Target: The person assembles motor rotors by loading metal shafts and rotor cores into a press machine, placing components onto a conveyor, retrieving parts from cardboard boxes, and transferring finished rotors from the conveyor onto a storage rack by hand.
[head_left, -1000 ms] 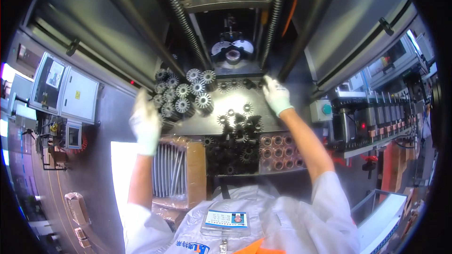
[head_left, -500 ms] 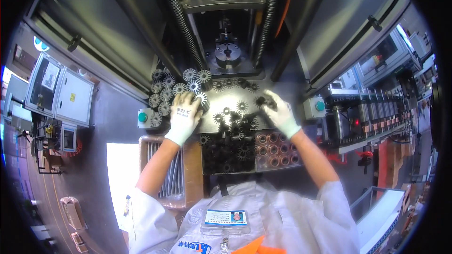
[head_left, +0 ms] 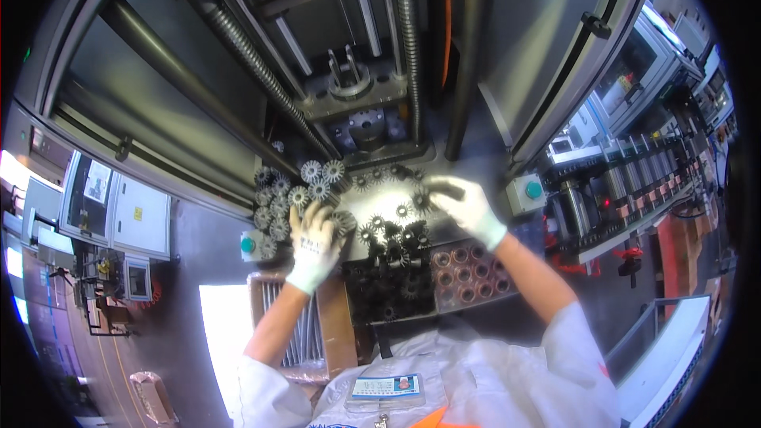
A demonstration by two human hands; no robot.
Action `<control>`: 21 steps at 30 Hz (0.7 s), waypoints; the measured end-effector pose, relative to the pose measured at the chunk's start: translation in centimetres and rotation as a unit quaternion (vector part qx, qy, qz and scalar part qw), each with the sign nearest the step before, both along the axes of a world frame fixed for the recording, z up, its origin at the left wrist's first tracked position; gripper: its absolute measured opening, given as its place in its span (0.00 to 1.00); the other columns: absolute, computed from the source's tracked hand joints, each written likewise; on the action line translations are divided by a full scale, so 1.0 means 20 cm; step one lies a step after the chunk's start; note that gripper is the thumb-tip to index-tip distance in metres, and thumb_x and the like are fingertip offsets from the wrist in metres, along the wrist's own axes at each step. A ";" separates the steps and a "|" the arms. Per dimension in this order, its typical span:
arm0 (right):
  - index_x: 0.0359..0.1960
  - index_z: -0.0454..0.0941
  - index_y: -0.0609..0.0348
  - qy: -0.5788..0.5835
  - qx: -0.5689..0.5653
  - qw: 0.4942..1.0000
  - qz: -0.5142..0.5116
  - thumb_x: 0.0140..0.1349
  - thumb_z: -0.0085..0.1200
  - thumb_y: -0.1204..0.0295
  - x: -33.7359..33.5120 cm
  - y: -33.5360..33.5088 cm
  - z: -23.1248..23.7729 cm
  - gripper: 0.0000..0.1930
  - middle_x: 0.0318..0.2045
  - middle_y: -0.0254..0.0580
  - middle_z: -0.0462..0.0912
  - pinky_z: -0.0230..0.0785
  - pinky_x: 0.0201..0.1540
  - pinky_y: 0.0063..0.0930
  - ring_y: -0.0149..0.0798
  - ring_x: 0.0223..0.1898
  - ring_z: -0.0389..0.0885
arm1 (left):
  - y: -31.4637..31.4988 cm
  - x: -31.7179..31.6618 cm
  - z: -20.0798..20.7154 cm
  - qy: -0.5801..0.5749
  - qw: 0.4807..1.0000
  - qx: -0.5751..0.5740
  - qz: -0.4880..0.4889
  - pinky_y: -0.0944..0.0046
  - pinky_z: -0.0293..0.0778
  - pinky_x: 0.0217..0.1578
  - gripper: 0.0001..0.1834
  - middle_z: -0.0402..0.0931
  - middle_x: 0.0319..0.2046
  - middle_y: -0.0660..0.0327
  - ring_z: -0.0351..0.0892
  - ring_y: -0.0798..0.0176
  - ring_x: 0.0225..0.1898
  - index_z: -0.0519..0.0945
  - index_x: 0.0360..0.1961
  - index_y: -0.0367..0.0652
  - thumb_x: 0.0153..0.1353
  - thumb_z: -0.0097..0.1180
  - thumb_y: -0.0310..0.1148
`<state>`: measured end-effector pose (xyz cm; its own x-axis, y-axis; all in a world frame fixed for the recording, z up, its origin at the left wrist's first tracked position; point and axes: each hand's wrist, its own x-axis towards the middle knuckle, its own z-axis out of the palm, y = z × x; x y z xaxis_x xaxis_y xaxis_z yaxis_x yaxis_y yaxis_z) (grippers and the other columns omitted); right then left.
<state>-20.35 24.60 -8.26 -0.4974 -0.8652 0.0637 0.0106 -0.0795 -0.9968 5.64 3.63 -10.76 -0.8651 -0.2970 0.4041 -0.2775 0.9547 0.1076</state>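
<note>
My left hand (head_left: 315,247), in a white glove, curls its fingers around a slotted cylindrical metal core (head_left: 344,223) at the near right end of a cluster of similar cores (head_left: 319,189). Across the bright metal plate (head_left: 366,204), my gloved right hand (head_left: 469,210) pinches a black toothed ring (head_left: 421,200) by its edge; the fingers hide part of it. Between and below the hands, several loose black toothed pieces (head_left: 396,242) lie heaped on the plate's near side. A few more (head_left: 386,177) stand along its far edge.
A press with an upper platen (head_left: 357,97) and a lower fixture (head_left: 367,131) stands beyond the plate. Green buttons sit on a left box (head_left: 249,245) and a right box (head_left: 526,192). Nearer are a tray of copper-coloured rings (head_left: 468,276) and a carton of metal rods (head_left: 297,325).
The view has tilted and shifted. My left hand has drawn the slotted core slightly away from the cluster, toward me. My right hand has moved in over the plate with the black toothed ring.
</note>
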 end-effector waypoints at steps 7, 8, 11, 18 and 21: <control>0.56 0.80 0.61 0.084 -0.071 0.992 -0.063 0.67 0.51 0.78 -0.20 -0.67 0.36 0.17 0.41 0.33 0.85 0.71 0.36 0.19 0.23 0.32 0.76 | 0.08 0.05 0.31 0.135 0.957 0.256 0.032 0.58 0.79 0.48 0.20 0.74 0.57 0.46 0.79 0.49 0.54 0.74 0.37 0.37 0.47 0.73 0.22; 0.56 0.80 0.61 0.096 -0.082 0.989 -0.073 0.67 0.50 0.79 -0.22 -0.77 0.37 0.17 0.42 0.37 0.86 0.72 0.40 0.20 0.25 0.37 0.79 | 0.07 0.04 0.32 0.160 0.960 0.228 0.010 0.62 0.80 0.44 0.19 0.74 0.57 0.45 0.81 0.51 0.52 0.74 0.37 0.36 0.48 0.73 0.21; 0.55 0.81 0.62 0.115 -0.091 0.986 -0.083 0.65 0.49 0.78 -0.26 -0.99 0.34 0.18 0.48 0.47 0.87 0.73 0.55 0.25 0.35 0.52 0.83 | 0.04 0.05 0.33 0.177 0.938 0.297 0.028 0.58 0.81 0.43 0.20 0.74 0.56 0.44 0.81 0.48 0.50 0.74 0.38 0.36 0.48 0.73 0.25; 0.48 0.86 0.60 0.192 0.055 0.974 -0.104 0.57 0.48 0.77 -0.43 -1.13 0.13 0.19 0.48 0.49 0.87 0.72 0.58 0.31 0.43 0.52 0.84 | -0.08 -0.14 0.33 0.200 0.919 0.338 0.016 0.61 0.80 0.45 0.18 0.74 0.57 0.47 0.81 0.54 0.50 0.75 0.37 0.36 0.49 0.73 0.24; 0.59 0.77 0.59 0.225 0.065 0.957 -0.172 0.62 0.52 0.72 -0.27 -1.03 0.17 0.22 0.43 0.54 0.86 0.74 0.55 0.36 0.47 0.47 0.85 | -0.16 -0.29 0.44 0.230 0.928 0.292 0.015 0.63 0.78 0.46 0.19 0.76 0.57 0.49 0.80 0.60 0.47 0.75 0.38 0.36 0.49 0.74 0.25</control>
<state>-25.75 4.10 -4.89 -0.7020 -0.6701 0.2412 -0.4271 0.1250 -0.8955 -0.10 0.39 -1.96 -0.6285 -0.6028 0.4915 -0.0997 0.6892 0.7177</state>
